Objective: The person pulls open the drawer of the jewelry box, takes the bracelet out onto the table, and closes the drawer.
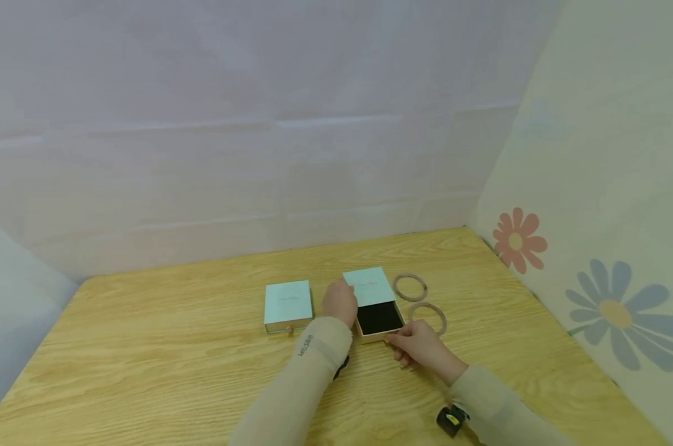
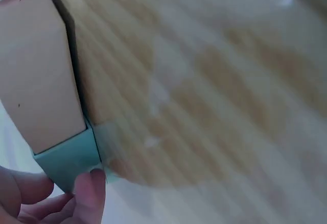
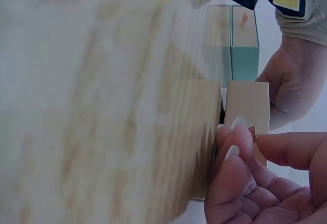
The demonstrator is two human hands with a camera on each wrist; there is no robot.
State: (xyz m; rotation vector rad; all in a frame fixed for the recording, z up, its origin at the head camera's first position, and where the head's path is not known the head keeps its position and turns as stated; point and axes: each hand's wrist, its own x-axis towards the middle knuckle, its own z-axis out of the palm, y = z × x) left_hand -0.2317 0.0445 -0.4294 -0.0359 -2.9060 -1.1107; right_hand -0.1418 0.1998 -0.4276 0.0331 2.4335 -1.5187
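A pale mint drawer-style gift box (image 1: pixel 368 285) stands partly pulled out, its beige drawer (image 1: pixel 372 338) showing a black lining. My left hand (image 1: pixel 340 303) holds the mint sleeve from the left side; its fingers (image 2: pixel 90 193) grip the sleeve's edge in the left wrist view. With thumb and fingertips, my right hand (image 1: pixel 424 348) pinches the small ribbon tab (image 3: pixel 252 134) on the drawer's front. Two pinkish bangles lie right of the box: a far bangle (image 1: pixel 425 292) and a near bangle (image 1: pixel 445 323), the latter just behind my right hand.
A second mint gift box (image 1: pixel 288 301), closed and with its tab facing me, sits to the left of the left hand. All of this is on a wooden table (image 1: pixel 175 347). A pale curtain (image 1: pixel 202 155) hangs behind, and a flower-printed one (image 1: pixel 610 217) hangs at the right.
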